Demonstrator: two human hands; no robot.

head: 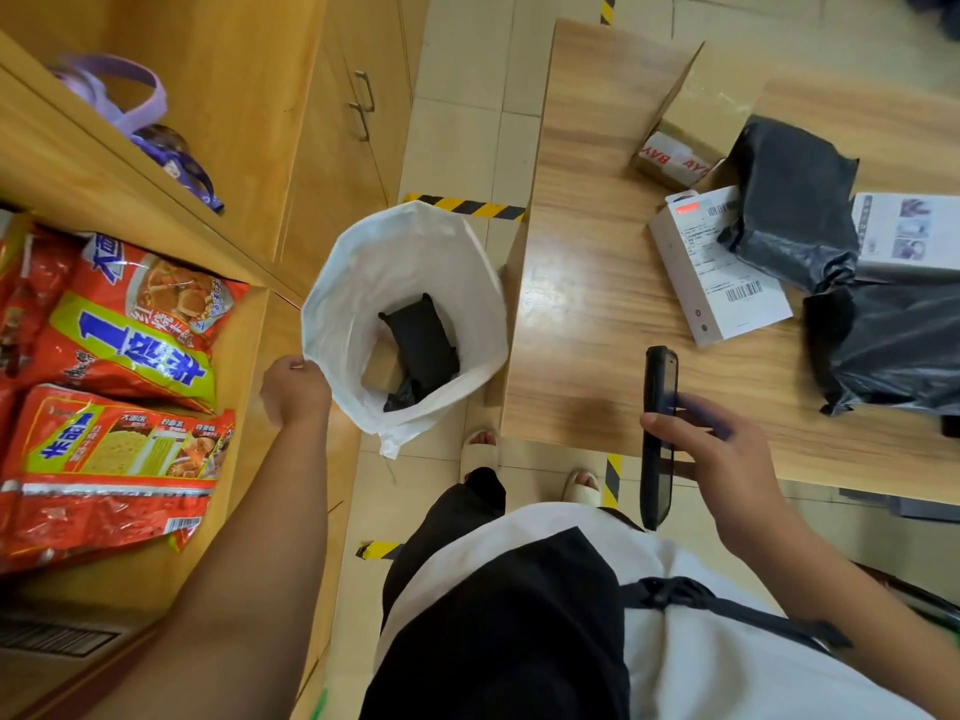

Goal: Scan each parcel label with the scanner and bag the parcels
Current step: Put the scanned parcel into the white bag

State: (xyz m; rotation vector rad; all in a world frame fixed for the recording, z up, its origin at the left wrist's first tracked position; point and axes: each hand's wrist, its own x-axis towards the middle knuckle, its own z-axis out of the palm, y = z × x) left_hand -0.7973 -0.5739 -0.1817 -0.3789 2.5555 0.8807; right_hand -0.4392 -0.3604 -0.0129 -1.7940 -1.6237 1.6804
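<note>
Bag (pixel 337 283) held open, scanner (pixel 658 387) in hand, parcels piled on the table (pixel 587 304)

The white bag's rim is pinched by the left hand (pixel 295 389) just beside the table end, one black parcel (pixel 422 345) lying inside. The scanner is gripped by the right hand (pixel 727 459). The white box (pixel 727 288), barcode up, is probably stiff and light, best taken by its long edges. The crinkly black mailer (pixel 795 205) overlapping it looks soft and slippery, so better grabbed across the middle.

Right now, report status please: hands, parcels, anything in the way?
Left hand grips white bag rim. Right hand holds scanner. Black parcel in bag, others lie on table. Nothing blocks bag mouth.
</note>
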